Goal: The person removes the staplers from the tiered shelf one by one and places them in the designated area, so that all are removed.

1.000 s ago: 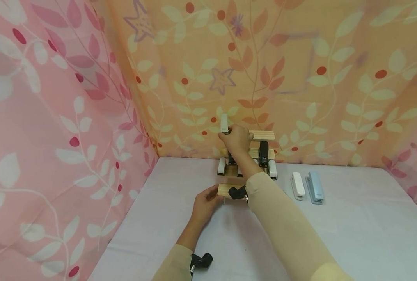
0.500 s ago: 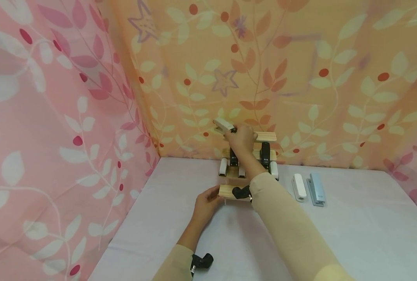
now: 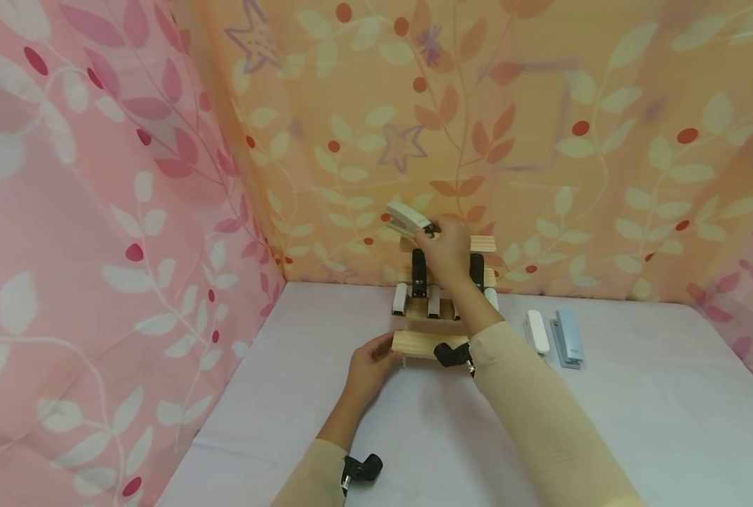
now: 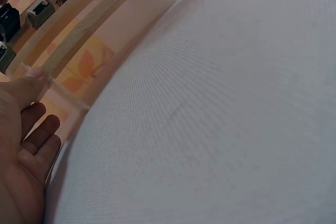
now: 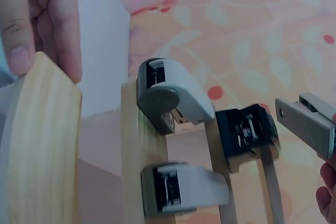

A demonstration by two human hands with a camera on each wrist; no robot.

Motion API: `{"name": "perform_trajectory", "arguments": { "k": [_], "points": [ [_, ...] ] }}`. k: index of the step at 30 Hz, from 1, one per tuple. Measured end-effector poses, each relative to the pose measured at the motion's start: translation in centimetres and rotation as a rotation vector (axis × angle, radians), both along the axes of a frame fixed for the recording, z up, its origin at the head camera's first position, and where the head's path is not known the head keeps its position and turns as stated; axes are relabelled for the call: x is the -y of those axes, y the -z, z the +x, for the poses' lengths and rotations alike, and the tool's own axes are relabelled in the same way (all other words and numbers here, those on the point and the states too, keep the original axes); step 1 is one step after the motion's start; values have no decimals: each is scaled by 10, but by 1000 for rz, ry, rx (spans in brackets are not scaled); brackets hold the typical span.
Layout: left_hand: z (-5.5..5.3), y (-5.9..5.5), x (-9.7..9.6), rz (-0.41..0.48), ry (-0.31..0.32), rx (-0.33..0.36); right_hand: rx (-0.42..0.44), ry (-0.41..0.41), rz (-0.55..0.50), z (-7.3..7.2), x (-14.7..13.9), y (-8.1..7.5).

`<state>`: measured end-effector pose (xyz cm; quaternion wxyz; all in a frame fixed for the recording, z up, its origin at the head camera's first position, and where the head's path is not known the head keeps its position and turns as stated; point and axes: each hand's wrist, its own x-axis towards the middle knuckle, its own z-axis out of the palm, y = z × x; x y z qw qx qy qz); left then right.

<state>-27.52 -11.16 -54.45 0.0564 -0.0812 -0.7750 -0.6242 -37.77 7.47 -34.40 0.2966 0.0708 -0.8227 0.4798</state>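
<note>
In the head view my right hand (image 3: 450, 248) holds a light grey stapler (image 3: 409, 218) by one end, tilted, over the top slat of a tiered wooden rack (image 3: 422, 343). My left hand (image 3: 368, 370) pinches the left end of the rack's front slat; in the left wrist view its thumb (image 4: 27, 86) lies on the wood. On the lower slats stand grey-white staplers (image 3: 400, 299), with black staplers (image 3: 419, 273) on the slat behind. The right forearm and hand hide part of the rack's right side. In the right wrist view the held stapler (image 5: 310, 124) is apart from the rack.
Right of the rack, a white stapler (image 3: 537, 332) and a light blue stapler (image 3: 568, 339) lie side by side on the white-covered table (image 3: 655, 408). A patterned orange cloth (image 3: 515, 141) hangs close behind the rack, and a pink one (image 3: 129, 282) hangs on the left.
The held stapler has swung from pointing straight up to a leftward slant. My right hand has shifted slightly right, uncovering more of the rack. The left hand keeps its place.
</note>
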Motion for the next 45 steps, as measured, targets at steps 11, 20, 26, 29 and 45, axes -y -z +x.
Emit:
{"name": "perform_trajectory", "arguments": {
  "k": [11,20,26,29,45],
  "points": [
    [0,-2,2,28,-1,18,-74,-40,-66,37,-26,-1],
    [0,0,3,29,-1,-14,-158,3,-14,68,-50,-6],
    [1,1,3,40,4,-11,-140,35,-21,88,-70,-6],
    [1,1,3,36,2,-4,-146,65,-13,97,-81,-6],
    [0,1,4,-5,-24,-3,-83,217,-19,148,-139,8]
  ]
}}
